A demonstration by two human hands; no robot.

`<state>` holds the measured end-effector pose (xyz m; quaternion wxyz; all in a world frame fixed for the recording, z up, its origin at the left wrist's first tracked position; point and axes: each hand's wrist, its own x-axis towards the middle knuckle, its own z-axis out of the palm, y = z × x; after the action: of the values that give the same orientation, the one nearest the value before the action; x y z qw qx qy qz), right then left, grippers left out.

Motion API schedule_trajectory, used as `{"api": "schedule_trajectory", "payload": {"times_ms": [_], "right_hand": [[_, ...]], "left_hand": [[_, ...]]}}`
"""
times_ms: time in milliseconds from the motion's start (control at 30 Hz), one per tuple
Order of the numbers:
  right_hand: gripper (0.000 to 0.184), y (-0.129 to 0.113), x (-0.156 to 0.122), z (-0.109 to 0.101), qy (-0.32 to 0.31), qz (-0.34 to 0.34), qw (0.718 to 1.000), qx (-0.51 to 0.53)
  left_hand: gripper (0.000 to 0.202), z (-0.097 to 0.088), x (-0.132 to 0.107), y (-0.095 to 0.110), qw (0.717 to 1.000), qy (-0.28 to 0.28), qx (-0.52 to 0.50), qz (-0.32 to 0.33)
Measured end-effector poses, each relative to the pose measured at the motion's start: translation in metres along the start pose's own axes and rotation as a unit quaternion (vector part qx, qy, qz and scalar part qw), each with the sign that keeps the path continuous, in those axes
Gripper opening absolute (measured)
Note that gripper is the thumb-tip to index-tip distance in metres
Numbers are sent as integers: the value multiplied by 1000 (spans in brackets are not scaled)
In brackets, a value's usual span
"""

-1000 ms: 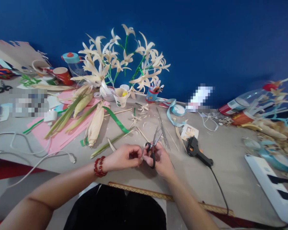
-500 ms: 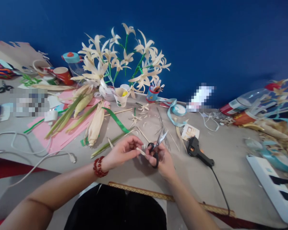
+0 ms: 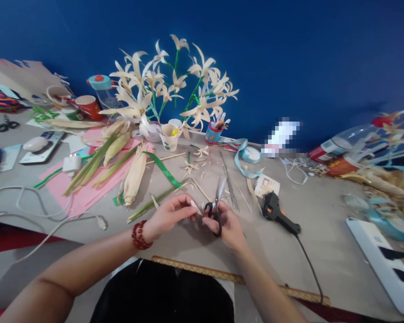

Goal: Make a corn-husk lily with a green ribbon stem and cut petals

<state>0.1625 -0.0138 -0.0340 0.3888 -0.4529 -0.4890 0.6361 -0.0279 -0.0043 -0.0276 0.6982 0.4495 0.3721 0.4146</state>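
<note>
one bottle label (image 3: 329,149), illegible; scissors (image 3: 218,194) in right hand (image 3: 228,225)

Since half a second ago, the pale strip (image 3: 196,207) has been tilted more steeply, and the scissors (image 3: 219,192) have been swung leftward by the right hand (image 3: 229,226).

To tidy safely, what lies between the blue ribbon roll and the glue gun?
Some blue ribbon and a white printed card, in the head view.
</note>
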Motion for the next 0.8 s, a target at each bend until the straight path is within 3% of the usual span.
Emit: {"api": "schedule_trajectory", "payload": {"times_ms": [167, 333, 800], "right_hand": [[50, -2, -3, -4, -70, 54, 996, -28], [53, 0, -4, -5, -114, 60, 988, -89], [50, -4, -4, -1, -133, 70, 987, -55]], "left_hand": [[15, -7, 0, 4, 1000, 21, -1, 23], [16, -10, 1, 7, 998, 47, -33, 28], [14, -5, 1, 10, 988, 68, -139, 10]]}}
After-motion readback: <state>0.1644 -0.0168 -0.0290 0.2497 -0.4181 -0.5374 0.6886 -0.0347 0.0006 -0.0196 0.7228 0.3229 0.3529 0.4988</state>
